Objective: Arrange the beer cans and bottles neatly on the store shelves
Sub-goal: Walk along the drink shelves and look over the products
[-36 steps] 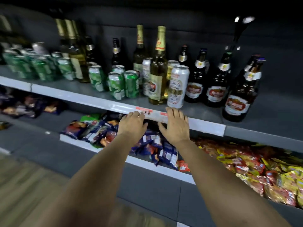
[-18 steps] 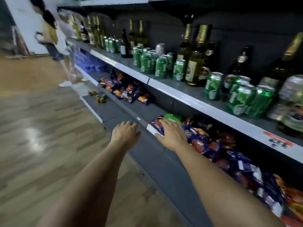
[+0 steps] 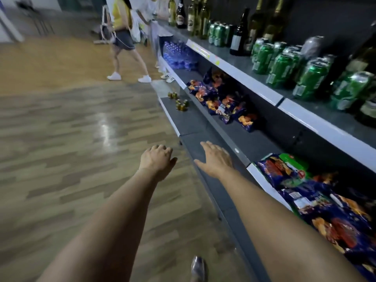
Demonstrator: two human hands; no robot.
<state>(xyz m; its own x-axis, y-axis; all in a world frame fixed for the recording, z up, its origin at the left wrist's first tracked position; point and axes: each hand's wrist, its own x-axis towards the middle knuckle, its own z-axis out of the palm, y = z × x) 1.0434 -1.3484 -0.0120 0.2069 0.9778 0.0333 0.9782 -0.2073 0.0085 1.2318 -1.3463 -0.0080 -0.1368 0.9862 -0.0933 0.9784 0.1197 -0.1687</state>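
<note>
Green beer cans (image 3: 280, 70) stand in loose clusters on the upper grey shelf (image 3: 240, 73) at the right, mixed with dark and green glass bottles (image 3: 240, 35). A silver can (image 3: 311, 47) sits behind the green ones. More bottles (image 3: 191, 17) stand at the shelf's far end. My left hand (image 3: 156, 159) hangs over the wooden floor with fingers loosely curled, holding nothing. My right hand (image 3: 215, 159) is stretched flat over the bottom shelf's front edge, empty, well below the cans.
Snack bags (image 3: 221, 100) fill the middle shelf, with more bags (image 3: 317, 198) near my right arm. Small jars (image 3: 181, 103) sit on the bottom shelf (image 3: 183, 119). Packed water bottles (image 3: 179, 55) lie further along. Two people (image 3: 126, 39) stand in the aisle ahead.
The view has swung left along the aisle. Both hands left the upper shelf's front edge and dropped to the level of the bottom shelf. The people ahead appear closer.
</note>
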